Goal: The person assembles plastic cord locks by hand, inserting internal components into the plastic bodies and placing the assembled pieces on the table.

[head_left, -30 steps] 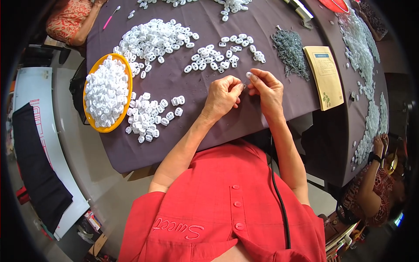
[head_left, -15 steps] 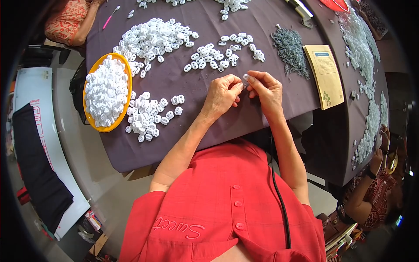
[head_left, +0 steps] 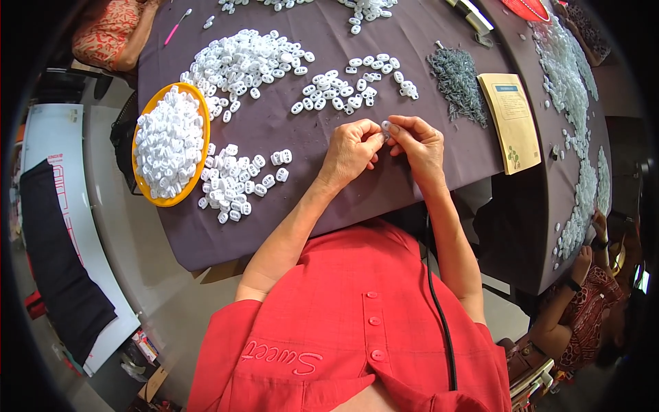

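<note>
Both forearms reach forward from the body and lean inward, the left arm (head_left: 288,230) at the stronger slant, the right arm (head_left: 455,244) steeper. I can see the left hand (head_left: 351,149) curled, thumb and forefinger pinched, the other fingers bent beneath. Facing it, the right hand (head_left: 423,151) pinches too, its forefinger arched above the thumb. The tips of both pinches sit just beside each other.

A small white piece (head_left: 386,126) – rounded, its outline partly hidden – is pinched between the thumb and finger of the right hand (head_left: 419,143). Its lower end sits right by the left hand's (head_left: 353,150) fingertips – whether they grip it too cannot be told.
</note>
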`<state>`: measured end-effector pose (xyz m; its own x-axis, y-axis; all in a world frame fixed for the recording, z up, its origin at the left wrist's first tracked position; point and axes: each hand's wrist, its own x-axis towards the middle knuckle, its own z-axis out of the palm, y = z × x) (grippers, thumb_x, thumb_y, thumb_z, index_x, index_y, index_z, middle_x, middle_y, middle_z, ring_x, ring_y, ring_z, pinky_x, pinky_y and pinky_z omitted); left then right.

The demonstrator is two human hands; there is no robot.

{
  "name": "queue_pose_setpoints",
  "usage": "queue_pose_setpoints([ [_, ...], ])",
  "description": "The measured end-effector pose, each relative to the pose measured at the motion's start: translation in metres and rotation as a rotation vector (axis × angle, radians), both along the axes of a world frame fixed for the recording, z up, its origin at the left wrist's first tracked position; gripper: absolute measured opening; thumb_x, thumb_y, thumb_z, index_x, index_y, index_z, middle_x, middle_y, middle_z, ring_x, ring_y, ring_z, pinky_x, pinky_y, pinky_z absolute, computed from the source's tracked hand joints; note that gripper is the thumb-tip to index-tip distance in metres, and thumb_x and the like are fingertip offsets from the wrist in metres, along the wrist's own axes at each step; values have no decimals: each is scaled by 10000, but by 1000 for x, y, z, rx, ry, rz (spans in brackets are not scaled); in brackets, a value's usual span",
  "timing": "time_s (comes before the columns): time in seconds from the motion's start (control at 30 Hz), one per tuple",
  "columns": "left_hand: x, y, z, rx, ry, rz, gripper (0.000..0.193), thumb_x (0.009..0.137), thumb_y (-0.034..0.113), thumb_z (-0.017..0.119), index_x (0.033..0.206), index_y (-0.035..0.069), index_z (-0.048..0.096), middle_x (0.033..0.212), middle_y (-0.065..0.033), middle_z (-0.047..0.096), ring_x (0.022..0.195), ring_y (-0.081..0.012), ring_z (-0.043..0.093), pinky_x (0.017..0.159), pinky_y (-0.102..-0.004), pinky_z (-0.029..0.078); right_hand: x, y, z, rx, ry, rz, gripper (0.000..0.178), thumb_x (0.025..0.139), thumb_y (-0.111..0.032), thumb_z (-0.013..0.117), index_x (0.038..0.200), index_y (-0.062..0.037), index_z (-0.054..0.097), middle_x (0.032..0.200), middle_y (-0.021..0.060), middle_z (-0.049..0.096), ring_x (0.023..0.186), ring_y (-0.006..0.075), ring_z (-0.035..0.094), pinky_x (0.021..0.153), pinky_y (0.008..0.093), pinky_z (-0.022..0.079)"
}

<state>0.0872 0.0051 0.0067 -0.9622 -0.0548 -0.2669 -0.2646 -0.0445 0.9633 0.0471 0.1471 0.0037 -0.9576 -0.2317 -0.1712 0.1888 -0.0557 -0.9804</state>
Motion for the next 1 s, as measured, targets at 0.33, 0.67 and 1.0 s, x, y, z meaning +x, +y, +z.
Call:
queue_pose_setpoints([
  [0.33, -1, 0, -3, 3, 5, 8, 148, 877, 128, 551, 854, -3, 616, 627, -9, 581, 489, -52, 533, 401, -206, 443, 1, 0, 0, 3, 12, 33, 183, 818, -21, 633, 996, 22, 632, 815, 53, 654, 670, 73, 600, 528, 177, 489],
  [0.67, -2, 4, 0, 31, -24, 72, 155, 870, 138, 570, 836, -2, 625, 626, -6, 582, 456, -43, 512, 370, -192, 413, -2, 4, -2, -7, -6, 113, 216, 818, -8, 625, 1032, 18, 617, 823, 47, 647, 678, 80, 603, 544, 181, 492],
  [1.0, -9, 0, -3, 150, -50, 87, 210, 850, 182, 620, 727, 14, 647, 542, 9, 535, 407, -18, 423, 352, -179, 307, 4, 1, -6, 106, 185, 169, 277, 808, 37, 608, 1078, -12, 572, 864, 23, 610, 722, 64, 575, 547, 176, 464],
])
